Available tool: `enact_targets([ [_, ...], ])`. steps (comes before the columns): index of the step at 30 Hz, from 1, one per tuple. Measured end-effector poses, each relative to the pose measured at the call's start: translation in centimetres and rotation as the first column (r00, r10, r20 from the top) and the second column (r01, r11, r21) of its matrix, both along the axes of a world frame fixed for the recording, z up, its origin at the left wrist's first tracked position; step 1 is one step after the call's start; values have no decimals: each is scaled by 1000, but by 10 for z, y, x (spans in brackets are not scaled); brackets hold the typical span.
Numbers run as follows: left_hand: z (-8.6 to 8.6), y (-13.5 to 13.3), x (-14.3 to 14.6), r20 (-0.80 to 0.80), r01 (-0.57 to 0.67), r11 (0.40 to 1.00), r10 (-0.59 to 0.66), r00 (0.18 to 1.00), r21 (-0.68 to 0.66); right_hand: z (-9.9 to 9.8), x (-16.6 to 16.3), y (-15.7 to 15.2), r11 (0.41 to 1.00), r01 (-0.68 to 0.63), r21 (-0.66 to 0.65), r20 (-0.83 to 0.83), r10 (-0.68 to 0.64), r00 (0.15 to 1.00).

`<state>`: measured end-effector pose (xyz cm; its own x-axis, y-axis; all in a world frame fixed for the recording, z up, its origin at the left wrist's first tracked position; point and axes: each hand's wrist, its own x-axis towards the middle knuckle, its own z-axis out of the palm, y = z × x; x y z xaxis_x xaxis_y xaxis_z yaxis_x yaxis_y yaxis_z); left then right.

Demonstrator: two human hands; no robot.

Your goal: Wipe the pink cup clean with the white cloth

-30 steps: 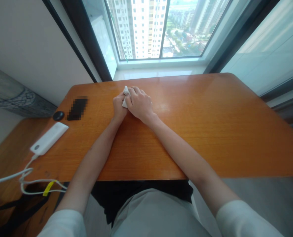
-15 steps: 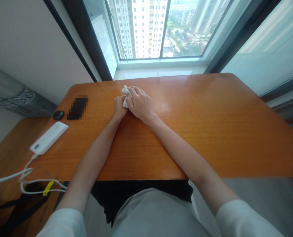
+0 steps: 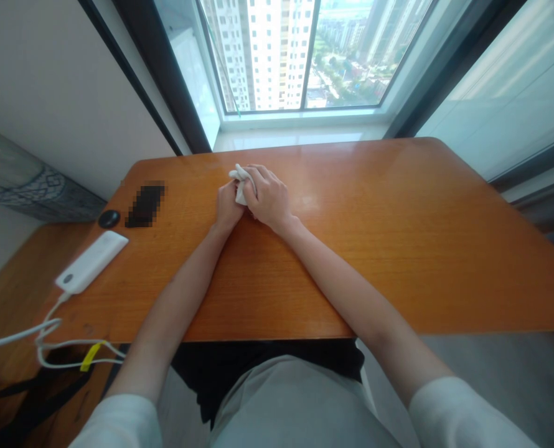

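Observation:
Both my hands meet at the far middle of an orange wooden table [image 3: 398, 249]. A crumpled white tissue [image 3: 240, 184] sits between them. My right hand [image 3: 268, 198] curls over it from the right, fingers wrapped round the tissue. Pressed against the tissue's left side, my left hand [image 3: 227, 207] is closed on it too. Most of the tissue is hidden under the fingers; only a small white bunch shows at the top.
A white power bank [image 3: 91, 262] with a white cable [image 3: 43, 330] lies at the table's left edge. A small black round object [image 3: 109, 218] and a blurred dark item [image 3: 145, 204] lie behind it. A window [image 3: 300, 56] faces the table's far edge.
The hands have stayed in place and worked the tissue slightly; the white bunch now sticks out a bit more to the upper left.

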<state>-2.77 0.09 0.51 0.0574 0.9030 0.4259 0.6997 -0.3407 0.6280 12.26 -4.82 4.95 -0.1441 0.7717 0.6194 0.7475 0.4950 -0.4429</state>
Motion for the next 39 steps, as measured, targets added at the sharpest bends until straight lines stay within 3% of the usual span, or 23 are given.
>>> enact_targets([
  [5, 5, -10, 5, 103, -32, 998, 26, 994, 53, 0, -1, 1, 1000, 4, -20, 0, -4, 1000],
  [11, 10, -19, 9, 152, 49, 988, -71, 986, 143, 0, -1, 0, 1000, -1, -15, -54, 0, 999],
  [19, 5, -11, 7, 184, 105, 970, -147, 972, 220, -3, -2, 3, 1000, -5, -13, -100, 3, 995],
  [29, 21, -21, 11, 211, 97, 988, -121, 970, 122, 2, -2, 0, 997, 33, -64, 1, -33, 999],
  [34, 19, -20, 11, 214, 71, 992, -91, 972, 100, -1, -3, 2, 999, 11, -36, -61, -13, 998],
  [39, 16, -18, 9, 220, 117, 985, -142, 965, 124, -4, -3, 4, 1000, 2, -21, -90, -4, 996],
])
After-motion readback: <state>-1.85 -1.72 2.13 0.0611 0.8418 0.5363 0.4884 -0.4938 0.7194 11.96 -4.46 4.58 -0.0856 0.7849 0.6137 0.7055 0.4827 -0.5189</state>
